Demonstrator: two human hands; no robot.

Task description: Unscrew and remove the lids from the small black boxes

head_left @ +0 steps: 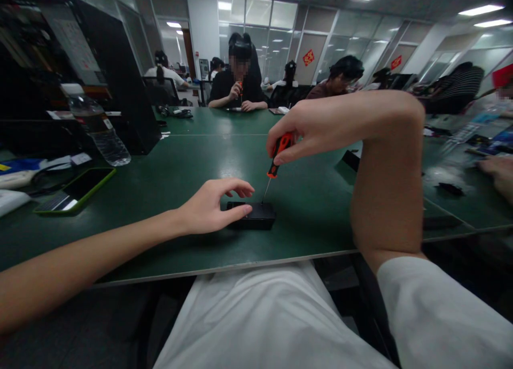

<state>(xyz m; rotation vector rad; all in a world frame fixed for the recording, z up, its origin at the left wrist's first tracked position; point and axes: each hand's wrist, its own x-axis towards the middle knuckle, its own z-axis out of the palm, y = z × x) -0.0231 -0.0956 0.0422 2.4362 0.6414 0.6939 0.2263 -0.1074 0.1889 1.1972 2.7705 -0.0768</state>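
My right hand (306,124) grips 1 screwdriver (273,168), tip at 1 black box (260,217); left hand (210,206) parted, thumb over box.

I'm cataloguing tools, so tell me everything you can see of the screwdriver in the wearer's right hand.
The screwdriver has a black and orange-red handle, apparently plastic or rubber, and a thin, metal-looking shaft. It points down, its top leaning toward the picture's right. The right hand grips the handle, partly hiding it. The tip meets, or nearly meets, the top of a black box; its shape is too small to tell.
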